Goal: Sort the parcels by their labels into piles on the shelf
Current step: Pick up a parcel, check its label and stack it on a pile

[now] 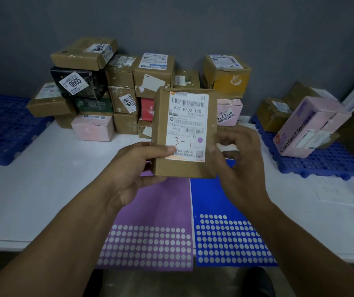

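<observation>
I hold a flat brown cardboard parcel [184, 168] upright in front of me, above the white table. Its white shipping label shows a barcode, "507-P802 T70", a handwritten "3-1" and a small purple dot sticker. My left hand [137, 168] grips the parcel's lower left edge, thumb across the label. My right hand [240, 155] is at the parcel's right edge with fingers curled behind it; whether it grips is hard to tell. A stack of several parcels [118, 88] stands against the grey wall behind.
A purple sticker sheet [150, 221] and a blue sticker sheet [221, 221] lie on the white table [43, 189]. Blue perforated pallets sit at the left [2, 127] and right [321, 163]. The right pallet carries a pink "Contact lenses" box [308, 129] and brown boxes.
</observation>
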